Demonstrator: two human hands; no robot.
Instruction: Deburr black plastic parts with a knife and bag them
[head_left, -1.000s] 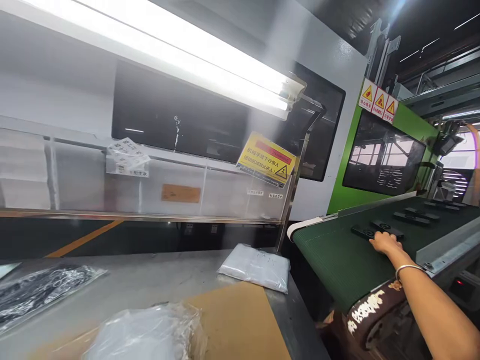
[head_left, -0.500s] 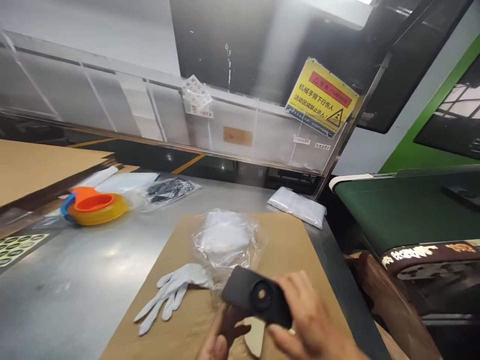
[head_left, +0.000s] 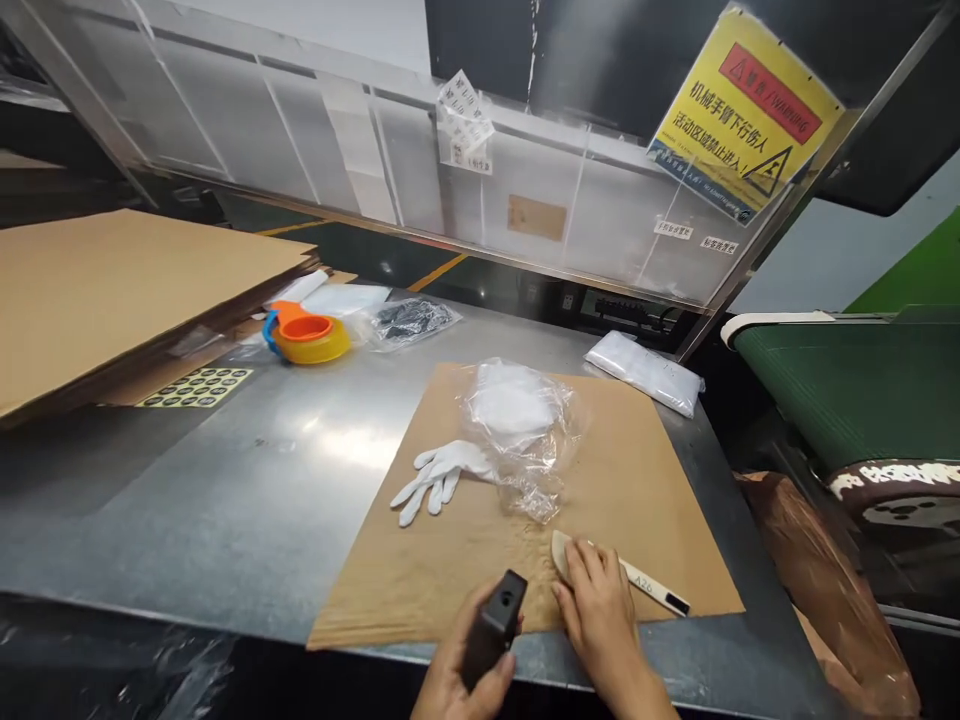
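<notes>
Moved off the black, oblong plastic block (head_left: 490,632) that the left hand (head_left: 448,670) grips, the right hand (head_left: 600,610) now grasps a cream, long-handled tool (head_left: 652,586) slanting down rightward.

Black block (head_left: 495,617) looks matt plastic — pale tool (head_left: 651,588) smooth; tabletop (head_left: 300,500) is glossy metal, cardboard (head_left: 637,470) matt, wrinkled; glove (head_left: 444,470) cloth — bag (head_left: 536,490) crinkly, shiny plastic.

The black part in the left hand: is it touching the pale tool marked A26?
Apart. The head view shows brown sheet between the black part and the pale tool under the right hand.
</notes>
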